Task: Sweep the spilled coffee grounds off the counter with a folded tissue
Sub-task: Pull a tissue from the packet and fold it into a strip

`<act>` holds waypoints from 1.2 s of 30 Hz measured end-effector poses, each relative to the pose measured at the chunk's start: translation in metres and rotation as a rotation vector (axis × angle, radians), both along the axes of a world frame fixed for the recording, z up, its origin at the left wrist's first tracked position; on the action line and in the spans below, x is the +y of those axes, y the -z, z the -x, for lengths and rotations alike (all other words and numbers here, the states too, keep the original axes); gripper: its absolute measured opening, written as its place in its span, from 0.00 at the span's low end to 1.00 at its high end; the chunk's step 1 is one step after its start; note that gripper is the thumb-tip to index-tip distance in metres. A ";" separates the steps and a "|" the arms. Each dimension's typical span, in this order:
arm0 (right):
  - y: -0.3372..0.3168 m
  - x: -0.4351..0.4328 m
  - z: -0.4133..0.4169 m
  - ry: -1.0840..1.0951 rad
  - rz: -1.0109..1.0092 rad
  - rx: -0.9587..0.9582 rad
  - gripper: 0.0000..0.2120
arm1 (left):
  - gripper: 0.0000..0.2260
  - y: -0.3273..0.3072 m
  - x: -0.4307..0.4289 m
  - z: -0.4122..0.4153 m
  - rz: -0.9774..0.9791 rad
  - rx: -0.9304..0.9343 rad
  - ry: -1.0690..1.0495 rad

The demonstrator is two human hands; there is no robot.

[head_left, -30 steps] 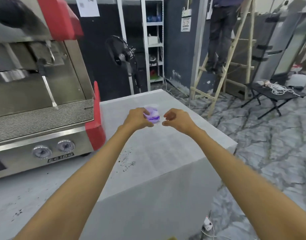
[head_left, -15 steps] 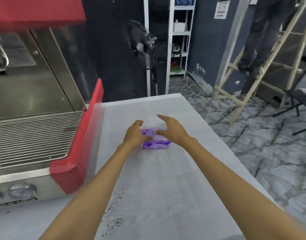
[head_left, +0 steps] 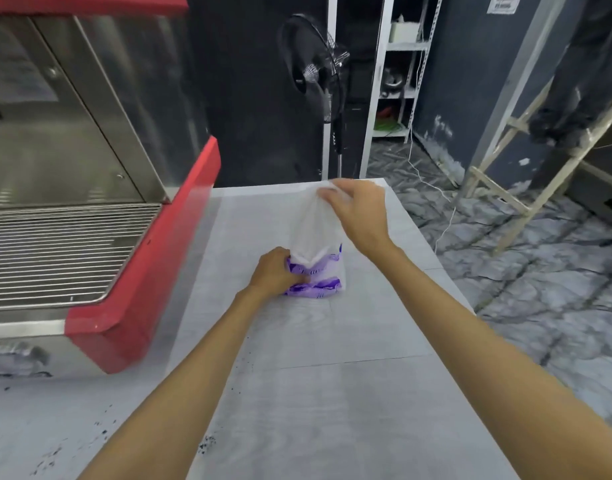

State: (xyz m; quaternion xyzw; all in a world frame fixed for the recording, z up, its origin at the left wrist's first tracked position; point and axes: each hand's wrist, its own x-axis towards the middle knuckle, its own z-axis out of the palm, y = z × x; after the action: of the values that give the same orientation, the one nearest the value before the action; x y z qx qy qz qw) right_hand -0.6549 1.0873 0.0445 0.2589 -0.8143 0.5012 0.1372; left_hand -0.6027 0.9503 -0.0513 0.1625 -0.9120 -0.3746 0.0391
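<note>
Two hands on purple tissue pack (head_left: 316, 284), left grip (head_left: 275, 271) clamping it, right grip (head_left: 356, 213) pinching white tissue (head_left: 313, 230), espresso machine (head_left: 90, 188) beside, grounds (head_left: 205, 445) near.

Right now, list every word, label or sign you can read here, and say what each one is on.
Nothing here reads clearly.
Purple tissue pack: cursive writing, too blurred to quote.
White sign on the dark wall, top right: lines of print, too small to read.
Espresso machine: no lettering legible in this view.
Left hand steadies the pack; right hand pulls a tissue upward.
</note>
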 end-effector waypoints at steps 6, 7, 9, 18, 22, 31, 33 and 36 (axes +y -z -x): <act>-0.043 0.014 -0.003 -0.041 0.123 0.095 0.05 | 0.39 -0.015 0.001 -0.009 -0.110 0.054 -0.023; -0.047 0.017 -0.006 -0.082 0.092 0.101 0.05 | 0.44 -0.024 0.002 -0.014 -0.182 0.083 -0.040; -0.052 0.023 -0.013 -0.174 -0.020 0.091 0.06 | 0.50 -0.045 -0.001 -0.031 -0.363 0.134 -0.048; -0.071 -0.010 -0.106 -0.689 -0.335 -0.051 0.04 | 0.07 -0.117 -0.016 -0.168 -0.578 0.573 -0.052; -0.071 -0.042 -0.153 -0.815 -0.279 -0.096 0.03 | 0.07 -0.117 -0.043 -0.233 -0.517 0.693 -0.269; -0.047 -0.140 -0.271 -1.008 0.056 -0.429 0.10 | 0.06 -0.114 -0.112 -0.379 -0.635 0.747 -0.390; -0.044 -0.167 -0.300 -1.065 0.092 -0.509 0.10 | 0.08 -0.113 -0.136 -0.411 -0.694 0.745 -0.394; -0.044 -0.207 -0.347 -1.142 0.084 -0.576 0.10 | 0.10 -0.110 -0.177 -0.460 -0.760 0.722 -0.375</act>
State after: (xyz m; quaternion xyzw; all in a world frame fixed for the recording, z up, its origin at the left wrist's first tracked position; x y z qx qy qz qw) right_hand -0.3082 0.8807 0.0884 0.5012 -0.5320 0.5764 -0.3654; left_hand -0.1424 0.7732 0.0586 0.1859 -0.5970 -0.6956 0.3537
